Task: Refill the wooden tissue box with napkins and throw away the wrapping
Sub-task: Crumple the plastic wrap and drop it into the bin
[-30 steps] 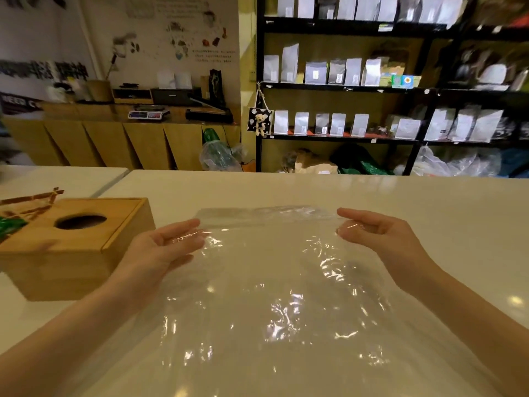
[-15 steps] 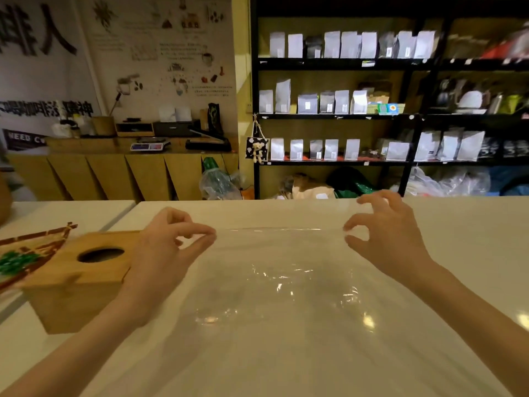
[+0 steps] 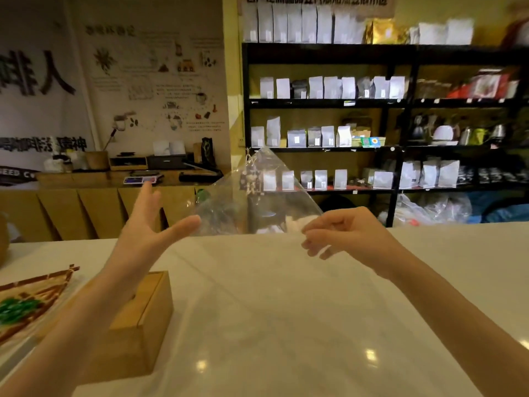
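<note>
The clear plastic wrapping (image 3: 257,196) is lifted above the white table (image 3: 458,267), its top corner pointing up and the rest hanging down toward me. My right hand (image 3: 346,233) pinches its right edge between thumb and fingers. My left hand (image 3: 148,227) is spread wide, palm turned right, thumb at the wrapping's left edge without closing on it. The wooden tissue box (image 3: 143,319) stands at the lower left, mostly hidden behind my left forearm. No napkins show.
A patterned tray with a green item (image 3: 25,302) lies at the far left edge of the table. Beyond the table stand a wooden counter (image 3: 86,207) and black shelves (image 3: 395,104) with white pouches. Plastic bags (image 3: 435,210) sit on the floor behind.
The wrapping went from lying flat on the table to being raised upright. My left hand let go and spread its fingers. The view tilted upward.
</note>
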Demonstrator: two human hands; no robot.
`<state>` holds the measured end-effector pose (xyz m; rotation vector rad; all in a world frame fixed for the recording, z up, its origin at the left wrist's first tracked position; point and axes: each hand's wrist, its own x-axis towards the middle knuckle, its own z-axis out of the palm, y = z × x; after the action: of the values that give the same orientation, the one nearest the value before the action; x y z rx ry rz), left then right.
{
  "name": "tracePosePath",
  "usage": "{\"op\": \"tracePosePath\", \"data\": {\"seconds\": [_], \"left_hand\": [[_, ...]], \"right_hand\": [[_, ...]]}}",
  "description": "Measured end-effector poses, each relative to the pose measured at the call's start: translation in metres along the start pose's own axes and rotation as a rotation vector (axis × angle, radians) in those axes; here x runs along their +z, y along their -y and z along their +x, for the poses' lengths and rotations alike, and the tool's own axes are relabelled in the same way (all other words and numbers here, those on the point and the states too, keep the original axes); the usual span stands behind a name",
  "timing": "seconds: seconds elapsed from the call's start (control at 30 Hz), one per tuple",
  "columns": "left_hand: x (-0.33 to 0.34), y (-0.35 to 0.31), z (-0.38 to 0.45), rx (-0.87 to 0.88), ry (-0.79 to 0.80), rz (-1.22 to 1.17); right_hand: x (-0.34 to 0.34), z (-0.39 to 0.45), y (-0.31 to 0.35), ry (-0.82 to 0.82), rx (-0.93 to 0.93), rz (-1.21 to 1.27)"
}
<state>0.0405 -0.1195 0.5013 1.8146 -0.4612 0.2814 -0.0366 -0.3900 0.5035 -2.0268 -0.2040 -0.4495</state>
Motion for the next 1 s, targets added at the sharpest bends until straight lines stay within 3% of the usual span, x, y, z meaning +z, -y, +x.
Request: {"op": "tracePosePath", "data": {"seconds": [0.13, 0.27, 0.4, 0.53, 0.77, 1.0], "left_hand": [[0.013, 0.018, 0.004, -0.282, 0.444, -0.49], [0.03, 0.032, 0.001, -0.317, 0.647, -0.509], [0.028, 0.039, 0.007, -0.308, 0.616, -0.484], [0.025, 0.04, 0.015, -0.367, 0.578, -0.507], [0.03, 0.039, 0.023, -0.422, 0.475, -0.535], [0.028, 0.046, 0.034, -0.321, 0.441, -0.374]], "right_hand": [[0.001, -0.001, -0.007, -0.01, 0.181, 0.36], [0.014, -0.003, -0.021, 0.007, 0.338, 0.539], [0.017, -0.005, -0.032, -0.027, 0.436, 0.657], [0.014, -0.005, -0.036, 0.047, 0.422, 0.572], [0.01, 0.007, -0.045, 0.02, 0.268, 0.433], [0.006, 0.018, -0.05, 0.141, 0.21, 0.192]]}}
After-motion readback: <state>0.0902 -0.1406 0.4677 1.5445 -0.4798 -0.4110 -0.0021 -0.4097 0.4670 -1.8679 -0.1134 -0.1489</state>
